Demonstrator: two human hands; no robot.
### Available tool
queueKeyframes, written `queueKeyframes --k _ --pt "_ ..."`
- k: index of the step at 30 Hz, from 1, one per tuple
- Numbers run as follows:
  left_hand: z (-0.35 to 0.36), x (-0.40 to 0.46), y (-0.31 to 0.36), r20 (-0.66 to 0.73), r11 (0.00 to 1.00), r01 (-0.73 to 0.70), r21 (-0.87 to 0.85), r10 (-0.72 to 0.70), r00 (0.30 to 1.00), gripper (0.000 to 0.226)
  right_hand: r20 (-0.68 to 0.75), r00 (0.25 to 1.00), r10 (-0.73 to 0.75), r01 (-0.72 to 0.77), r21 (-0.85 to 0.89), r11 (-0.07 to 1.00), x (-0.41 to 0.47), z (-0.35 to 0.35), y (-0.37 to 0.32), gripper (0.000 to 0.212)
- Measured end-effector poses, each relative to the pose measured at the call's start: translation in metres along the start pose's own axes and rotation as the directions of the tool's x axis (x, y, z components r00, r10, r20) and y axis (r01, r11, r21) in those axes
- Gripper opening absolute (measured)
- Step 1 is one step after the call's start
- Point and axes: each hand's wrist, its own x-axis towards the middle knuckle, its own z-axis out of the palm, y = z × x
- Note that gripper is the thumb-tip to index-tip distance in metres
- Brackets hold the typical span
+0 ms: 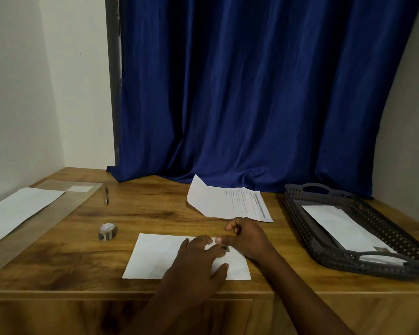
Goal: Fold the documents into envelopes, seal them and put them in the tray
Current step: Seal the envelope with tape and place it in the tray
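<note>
Brown wood-grain table [155, 213] laid with: white envelope [160, 256], printed document [228, 201], grey perforated tray [298, 213], tape roll [107, 232], pen [106, 195], long white sheets [17, 209].

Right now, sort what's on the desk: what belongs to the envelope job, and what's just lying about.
Part of the job:
- envelope under both hands: left hand, right hand
- small seal piece at the fingertips
- tape roll
- printed document
- tray holding a sealed envelope
- blank envelopes, far left

Lying about:
- pen
- blue curtain

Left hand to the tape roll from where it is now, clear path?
Probably yes. The left hand rests on the envelope, and the tape roll stands apart on bare table to its left, with nothing between them.
</note>
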Motion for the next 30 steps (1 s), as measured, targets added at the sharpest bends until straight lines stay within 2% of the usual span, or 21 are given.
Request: queueKeyframes --k 5,8,11,15,17,19,20,22,25,30 --pt "0.003 0.002 -0.001 -0.014 1.0 -0.012 0.017 0.013 1.0 0.047 -0.07 0.996 -0.053 0.052 -0.015 0.999 0.0 0.005 0.005 0.034" --pt "0.002 0.002 0.0 0.0 0.997 -0.022 0.08 0.022 1.0 0.052 -0.065 0.996 -0.065 0.066 0.011 0.998 0.001 0.005 0.007 0.028" --pt "0.001 0.004 -0.001 0.032 0.986 -0.058 0.158 0.053 0.998 0.054 -0.02 0.995 -0.101 0.102 0.037 0.994 -0.001 0.001 0.009 0.032" --pt "0.0 0.006 -0.002 0.062 0.982 -0.075 0.173 0.065 0.996 0.051 0.006 0.994 -0.105 0.105 0.007 0.994 -0.005 -0.001 0.011 0.042" --pt "0.0 0.005 -0.002 0.052 0.984 -0.076 0.163 0.068 0.996 0.05 -0.015 0.995 -0.098 0.098 -0.005 0.995 -0.007 -0.001 0.009 0.035" --pt "-0.001 0.002 -0.001 0.015 0.991 -0.06 0.122 0.059 0.998 0.052 -0.046 0.994 -0.103 0.102 -0.014 0.995 -0.008 -0.002 0.007 0.017" --pt "-0.001 0.0 0.001 -0.019 0.995 -0.037 0.094 0.039 0.999 0.057 -0.048 0.993 -0.104 0.104 0.004 0.995 -0.009 -0.003 0.005 0.007" --pt "-0.002 -0.002 0.004 -0.086 0.999 0.038 0.034 -0.035 0.996 0.075 -0.046 0.995 -0.088 0.091 0.066 0.994 -0.011 -0.007 0.003 0.012" --pt "-0.003 0.001 0.006 -0.108 0.989 0.132 -0.069 -0.139 0.984 0.1 0.019 0.999 -0.045 0.042 0.136 0.99 -0.009 -0.015 0.0 0.019" --pt "-0.002 0.003 0.007 -0.138 0.987 0.126 -0.099 -0.139 0.981 0.108 0.213 0.972 -0.103 0.076 0.133 0.988 -0.003 -0.023 -0.018 0.03"
